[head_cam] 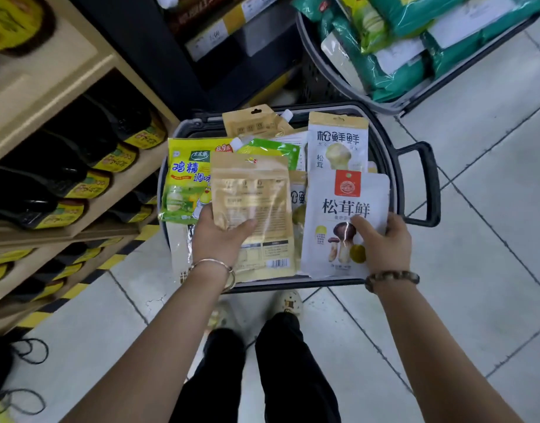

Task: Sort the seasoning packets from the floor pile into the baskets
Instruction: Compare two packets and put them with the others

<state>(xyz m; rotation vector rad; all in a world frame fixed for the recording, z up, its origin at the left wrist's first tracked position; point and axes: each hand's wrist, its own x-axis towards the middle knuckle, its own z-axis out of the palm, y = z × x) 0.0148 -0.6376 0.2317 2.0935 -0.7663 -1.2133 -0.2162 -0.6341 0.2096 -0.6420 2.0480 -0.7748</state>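
Above shop-floor basket (383,148), tan packet (253,193) gripped in left fingers (244,227), white packet (345,209) in right fingers (363,227), tops away.

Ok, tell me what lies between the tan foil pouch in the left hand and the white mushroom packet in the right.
Head view: a partly hidden tan-topped white packet in the grey basket, between tan foil pouch and white mushroom packet.

The tiled floor (491,209) carries a dark-rimmed basket (308,285) and, behind it, apparently a second grey basket (319,83).
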